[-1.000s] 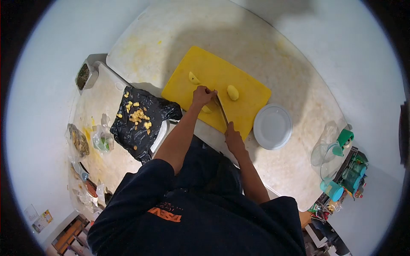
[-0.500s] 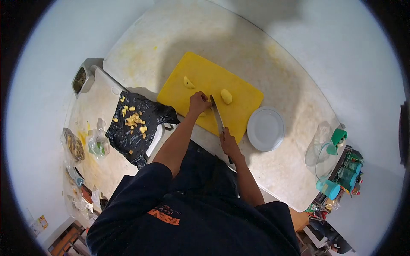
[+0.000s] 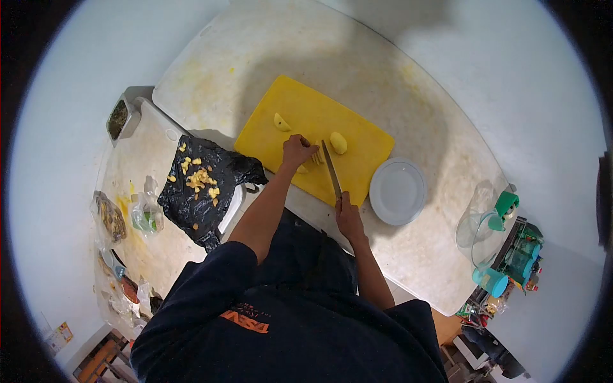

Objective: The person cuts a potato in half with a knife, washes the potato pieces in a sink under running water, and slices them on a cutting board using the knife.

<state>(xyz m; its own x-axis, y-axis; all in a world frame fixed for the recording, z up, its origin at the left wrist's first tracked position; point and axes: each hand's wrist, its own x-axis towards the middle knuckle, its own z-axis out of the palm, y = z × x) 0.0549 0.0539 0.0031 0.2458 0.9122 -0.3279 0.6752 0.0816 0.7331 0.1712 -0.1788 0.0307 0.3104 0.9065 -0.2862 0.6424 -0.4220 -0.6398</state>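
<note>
Shifted slightly toward the right end of the yellow cutting board (image 3: 364, 148) since half a second earlier, a knife (image 3: 331, 169) is now seen parted from the left hand (image 3: 299, 151), with cut pieces (image 3: 318, 155) exposed in the gap. Its handle is wrapped by the closed grip of the right hand (image 3: 348, 220) at the board's near edge, and its tip is pointed over the middle. The left hand is bent low above the board's middle, its fingertips beside the cut pieces; whether anything is pinched by that grip cannot be told. A peeled potato (image 3: 338, 143) is set on the board, right of its middle, and a wedge (image 3: 281, 122) is laid toward its left end. To the board's right, a white plate (image 3: 398, 191) is placed on the worktop (image 3: 450, 172); to its left, scraps (image 3: 200, 179) are strewn over a black plastic bag (image 3: 182, 207).

A fingertip could be nicked, it is judged, if the blade were brought back while the left fingers were uncurled beside the pieces. Slices could be scattered across the board by a dragging blade, and the rounded potato could be rolled by a knock.
</note>
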